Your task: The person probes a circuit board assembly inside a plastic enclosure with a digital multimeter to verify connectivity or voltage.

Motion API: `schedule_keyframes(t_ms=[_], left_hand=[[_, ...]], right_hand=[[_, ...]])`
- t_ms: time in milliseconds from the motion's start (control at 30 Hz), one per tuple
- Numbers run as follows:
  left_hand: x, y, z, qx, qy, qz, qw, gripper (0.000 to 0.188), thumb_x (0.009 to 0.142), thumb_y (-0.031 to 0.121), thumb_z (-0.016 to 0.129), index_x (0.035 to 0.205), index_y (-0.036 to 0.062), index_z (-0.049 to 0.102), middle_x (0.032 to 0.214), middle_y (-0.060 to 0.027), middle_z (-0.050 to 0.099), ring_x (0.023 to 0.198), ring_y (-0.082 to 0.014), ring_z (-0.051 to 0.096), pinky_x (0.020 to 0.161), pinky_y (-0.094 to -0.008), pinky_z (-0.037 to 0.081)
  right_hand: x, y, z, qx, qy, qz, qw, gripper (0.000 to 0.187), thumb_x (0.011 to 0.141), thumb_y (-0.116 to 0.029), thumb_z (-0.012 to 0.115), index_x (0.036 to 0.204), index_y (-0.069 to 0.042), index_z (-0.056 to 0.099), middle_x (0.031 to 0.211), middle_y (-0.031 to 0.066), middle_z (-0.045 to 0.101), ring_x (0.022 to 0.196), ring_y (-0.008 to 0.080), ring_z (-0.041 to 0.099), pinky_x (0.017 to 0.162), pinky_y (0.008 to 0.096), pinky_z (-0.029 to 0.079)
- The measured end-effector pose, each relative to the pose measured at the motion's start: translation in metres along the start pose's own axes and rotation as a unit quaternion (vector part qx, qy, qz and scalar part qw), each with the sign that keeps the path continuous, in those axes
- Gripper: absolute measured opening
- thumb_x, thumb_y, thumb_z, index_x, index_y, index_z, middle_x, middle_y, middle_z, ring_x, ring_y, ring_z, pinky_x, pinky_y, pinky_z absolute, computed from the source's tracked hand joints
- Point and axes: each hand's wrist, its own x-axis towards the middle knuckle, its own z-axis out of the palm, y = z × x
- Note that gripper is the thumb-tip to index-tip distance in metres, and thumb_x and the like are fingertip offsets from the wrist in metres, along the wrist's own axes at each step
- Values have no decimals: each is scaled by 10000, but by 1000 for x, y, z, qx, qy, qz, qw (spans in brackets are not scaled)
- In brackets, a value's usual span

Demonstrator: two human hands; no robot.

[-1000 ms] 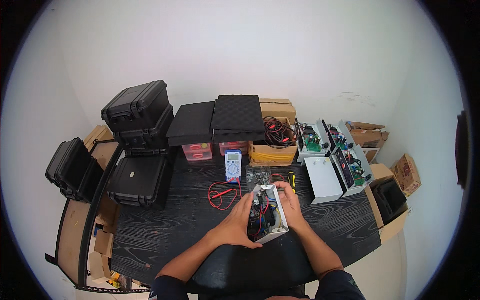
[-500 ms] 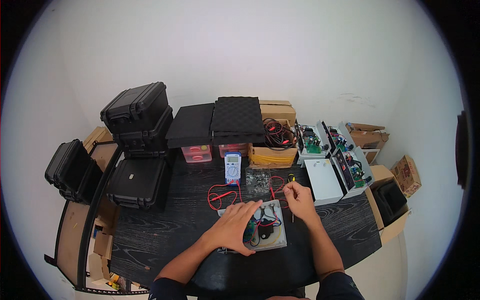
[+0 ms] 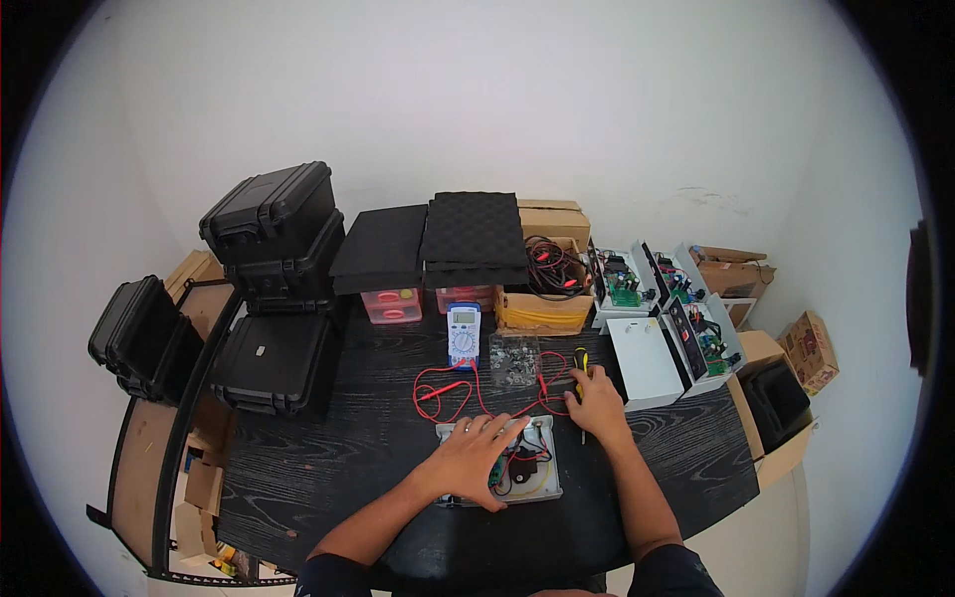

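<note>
My left hand point(image 3: 472, 459) lies across the left part of an open grey electronics enclosure point(image 3: 546, 491), fingers over its far side and thumb at the near side, gripping it. Red, black and yellow wires, a black component point(image 3: 523, 469) and a bit of green board show inside; my hand hides the rest. To the right of the enclosure, my right hand point(image 3: 600, 406) is closed on a screwdriver point(image 3: 581, 360) with a yellow and black handle. Its shaft points toward me, down along the table.
Beyond the enclosure are a blue and white multimeter point(image 3: 463, 336) with red leads and a clear tray of small hardware point(image 3: 514, 361). More open enclosures with green boards point(image 3: 626, 289) and a white panel point(image 3: 644, 360) stand right. Black cases point(image 3: 274, 360) are stacked left.
The enclosure has come down from a tilt to lie flatter, with my left hand still on it. My right hand has moved down slightly and closed on the screwdriver.
</note>
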Motion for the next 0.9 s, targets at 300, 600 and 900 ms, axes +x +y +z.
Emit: schedule_keyframes(t_ms=[300,600,900], left_hand=[[2,-3,10,10,-5,6,1000,1391,561,566,909,1662,60,226,1545,-234,420,1352,-423,461,1129,-522,339],[1,-2,12,19,-37,-4,999,1414,580,628,898,1640,-28,231,1582,-254,402,1411,-406,424,1189,-521,295],[-4,-12,28,26,-3,-24,999,1473,614,791,825,1621,-89,207,1673,-293,262,1577,-414,239,1294,-520,180]], right_hand=[[7,26,32,4,16,35,999,342,900,-219,752,1222,-106,764,1197,197,689,1091,392,670,956,467,565],[14,0,-14,179,59,10,982,163,874,-50,755,1022,-45,688,991,110,709,878,256,722,736,377,564],[-24,-65,-58,594,97,-88,794,737,1005,59,606,1572,-83,157,1361,196,547,988,208,716,815,326,611]])
